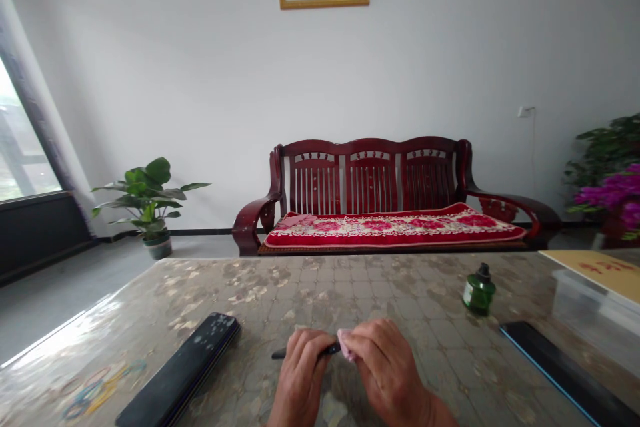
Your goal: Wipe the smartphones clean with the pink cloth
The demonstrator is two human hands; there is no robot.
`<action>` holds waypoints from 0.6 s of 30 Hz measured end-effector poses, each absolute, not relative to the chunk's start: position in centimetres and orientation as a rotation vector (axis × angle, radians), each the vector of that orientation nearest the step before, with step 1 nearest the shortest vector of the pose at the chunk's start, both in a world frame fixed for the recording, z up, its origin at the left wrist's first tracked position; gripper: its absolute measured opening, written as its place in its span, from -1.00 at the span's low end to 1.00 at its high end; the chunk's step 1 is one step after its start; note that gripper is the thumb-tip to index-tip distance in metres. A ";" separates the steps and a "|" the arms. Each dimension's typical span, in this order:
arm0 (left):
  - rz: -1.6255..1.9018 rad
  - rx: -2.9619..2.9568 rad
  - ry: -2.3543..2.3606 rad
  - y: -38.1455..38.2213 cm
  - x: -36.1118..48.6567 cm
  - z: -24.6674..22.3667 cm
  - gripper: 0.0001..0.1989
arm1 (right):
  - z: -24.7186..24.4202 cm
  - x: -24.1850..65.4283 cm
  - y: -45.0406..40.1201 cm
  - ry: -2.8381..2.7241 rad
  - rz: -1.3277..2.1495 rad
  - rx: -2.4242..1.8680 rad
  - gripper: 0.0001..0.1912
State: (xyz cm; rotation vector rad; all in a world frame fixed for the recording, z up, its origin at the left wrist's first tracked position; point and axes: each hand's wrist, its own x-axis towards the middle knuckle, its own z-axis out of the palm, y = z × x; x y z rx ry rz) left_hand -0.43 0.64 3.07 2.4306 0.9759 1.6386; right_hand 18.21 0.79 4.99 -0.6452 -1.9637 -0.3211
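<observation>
Left hand (300, 363), bottom centre, clamped a dark rod (330, 349); the right hand (390, 363) pinched pink cloth (345, 345) at its end. How much was finished, I couldn't tell.

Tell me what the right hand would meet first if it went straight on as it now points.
Beyond its pink cloth, the right hand would probably meet the slim dark object, then the left hand holding it; depth is unclear.

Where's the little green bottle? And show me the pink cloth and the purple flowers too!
Green bottle (479, 295): head view, on its rounded body.
Pink cloth (345, 342): head view, on the bit poking out of the right hand (393, 370).
Purple flowers (623, 190): head view, on the blossoms.
</observation>
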 end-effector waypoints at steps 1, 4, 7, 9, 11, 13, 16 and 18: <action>1.644 2.433 0.966 0.7 -0.4 3.1 -0.80 | 5.1 17.8 0.6 -1.962 -0.309 -0.618 -0.71; 1.661 2.419 0.959 0.7 -0.2 2.9 -0.79 | 5.3 16.9 0.3 -1.956 -0.288 -0.537 -0.70; 1.646 2.388 0.986 0.7 -0.3 2.7 -0.79 | 5.2 17.0 0.5 -1.948 -0.259 -0.540 -0.72; 1.632 2.375 0.997 0.7 -0.5 2.6 -0.79 | 5.0 17.5 0.9 -1.937 -0.238 -0.583 -0.75; 1.640 2.364 1.005 0.7 -0.7 2.6 -0.80 | 4.8 18.0 1.2 -1.912 -0.227 -0.635 -0.77; 1.665 2.353 1.011 0.7 -0.6 2.6 -0.80 | 4.8 18.2 1.2 -1.884 -0.221 -0.668 -0.79; 1.667 2.341 1.014 0.7 -0.4 2.8 -0.80 | 5.0 17.8 0.7 -1.877 -0.212 -0.662 -0.78; 1.656 2.330 1.023 0.5 -0.2 3.0 -0.80 | 5.2 17.4 0.4 -1.889 -0.202 -0.640 -0.77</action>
